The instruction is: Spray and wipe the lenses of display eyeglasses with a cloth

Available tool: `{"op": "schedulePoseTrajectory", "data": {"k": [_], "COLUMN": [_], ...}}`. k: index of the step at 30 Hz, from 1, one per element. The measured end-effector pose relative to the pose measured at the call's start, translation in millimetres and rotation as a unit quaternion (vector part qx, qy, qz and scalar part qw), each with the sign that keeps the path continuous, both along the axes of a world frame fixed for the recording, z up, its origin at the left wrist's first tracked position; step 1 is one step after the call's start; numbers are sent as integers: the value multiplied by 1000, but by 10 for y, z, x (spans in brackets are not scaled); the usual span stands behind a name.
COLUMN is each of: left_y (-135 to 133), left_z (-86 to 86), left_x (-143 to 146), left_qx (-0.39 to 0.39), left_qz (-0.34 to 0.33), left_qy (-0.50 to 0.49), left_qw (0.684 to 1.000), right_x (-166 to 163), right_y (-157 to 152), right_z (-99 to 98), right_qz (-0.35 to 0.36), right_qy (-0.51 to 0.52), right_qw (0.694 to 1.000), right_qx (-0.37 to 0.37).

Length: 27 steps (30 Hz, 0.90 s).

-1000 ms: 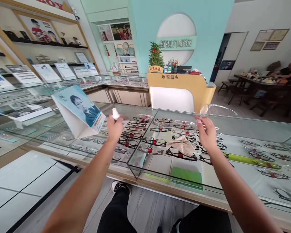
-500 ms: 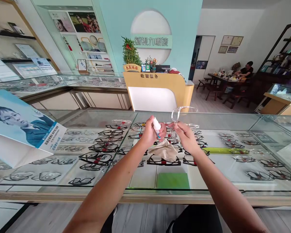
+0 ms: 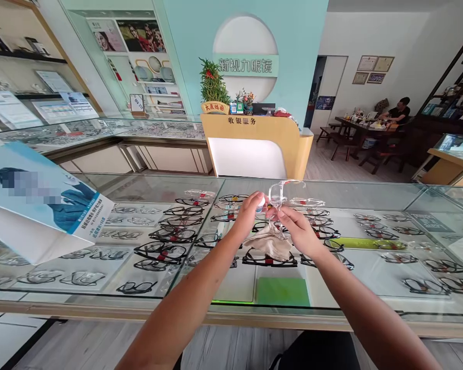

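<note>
My left hand (image 3: 249,213) is closed around a small white spray bottle (image 3: 260,205), its nozzle close to a pair of clear-framed glasses (image 3: 278,198). My right hand (image 3: 299,229) pinches those glasses and holds them upright over the glass counter (image 3: 100,280). Both hands almost touch above a crumpled beige cloth (image 3: 268,245) that lies on the counter top. Rows of eyeglass frames (image 3: 160,239) show through the glass beneath.
A tilted advert stand (image 3: 34,205) sits on the counter at left. A green pad (image 3: 281,291) lies inside the case. A yellow cashier desk (image 3: 254,146) stands behind. A person sits at a dark table (image 3: 360,128) at the far right.
Both hands came together from wide apart; the bottle now sits right beside the glasses' lens. The view swung right, then steadied.
</note>
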State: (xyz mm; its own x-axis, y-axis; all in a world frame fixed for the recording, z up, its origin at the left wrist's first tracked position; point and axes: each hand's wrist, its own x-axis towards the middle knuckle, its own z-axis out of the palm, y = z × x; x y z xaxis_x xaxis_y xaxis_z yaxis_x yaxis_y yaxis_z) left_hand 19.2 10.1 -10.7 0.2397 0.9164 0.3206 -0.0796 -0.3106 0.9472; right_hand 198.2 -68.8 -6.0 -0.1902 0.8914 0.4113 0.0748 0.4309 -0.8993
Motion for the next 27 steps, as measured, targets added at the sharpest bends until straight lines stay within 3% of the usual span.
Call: {"op": "schedulePoseTrajectory", "data": {"k": [4,8,16,27], "left_y": [-34,-64,-111,-248], "left_z": [20,76,77,133], "left_x": [-15,-37,-35,-25], "left_qx": [62,77,92,148], "left_qz": [71,93,96,17], "left_qy": [55,61,78,153], "left_qw": [994,991,988,977], "right_x": [-18,-31,4,109], "right_y": [12,18,33,200], "right_z": [-57,-73,-23,-136], "right_qz": [-6,-5,-10,-69], "right_qy": [-3,2,27,85], "right_qw": [1000,1000,999,994], "right_qx": [-11,-12,-17,-14]}}
